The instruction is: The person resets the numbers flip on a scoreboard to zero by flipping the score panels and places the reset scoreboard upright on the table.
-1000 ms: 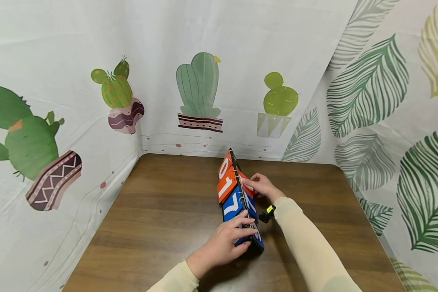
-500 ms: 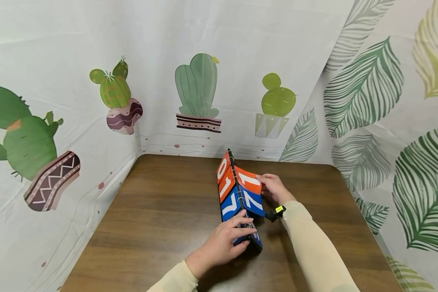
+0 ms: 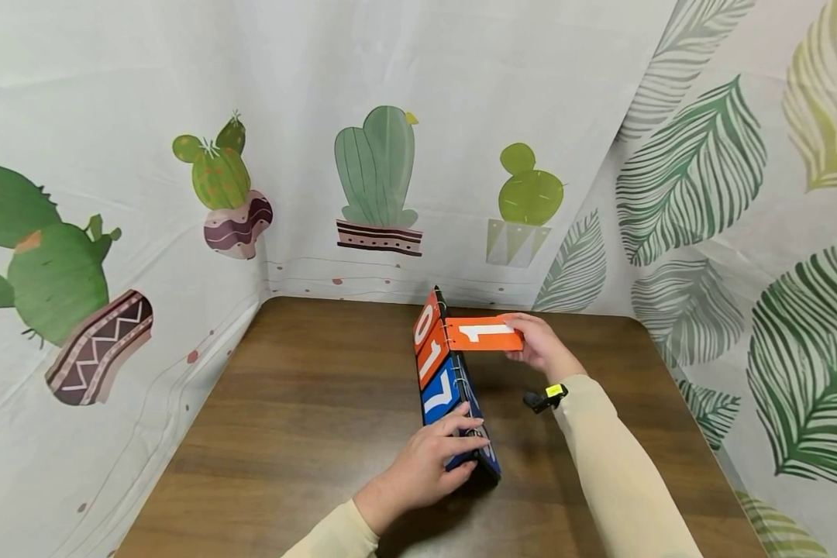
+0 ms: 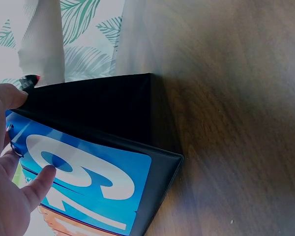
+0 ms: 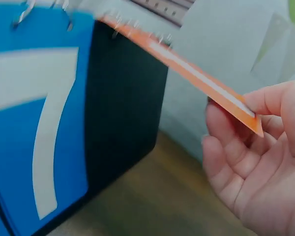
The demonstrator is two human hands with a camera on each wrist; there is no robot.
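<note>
A black tent-shaped flip scoreboard (image 3: 441, 391) with ring-bound number cards stands on the table. My left hand (image 3: 430, 463) straddles its near end and holds it across the top ridge. In the left wrist view, a finger lies on a blue card (image 4: 117, 186) with a large white digit. My right hand (image 3: 542, 346) pinches the free edge of an orange card (image 3: 484, 335) marked 1 between thumb and fingers. That card sticks out almost level from the rings, to the right. Beside it in the right wrist view hangs a blue 7 card (image 5: 64, 132) against the black panel (image 5: 123, 98).
The brown wooden table (image 3: 307, 418) carries the scoreboard, with bare wood on both sides. A white curtain (image 3: 300, 178) printed with cacti and leaves hangs behind and at the sides. A black wrist device (image 3: 547, 397) with a yellow label is by the right sleeve.
My right hand has moved right and slightly up, swinging the orange 1 card outward from the scoreboard's right face. The blue card beneath has dropped back. My left hand has stayed in place.
</note>
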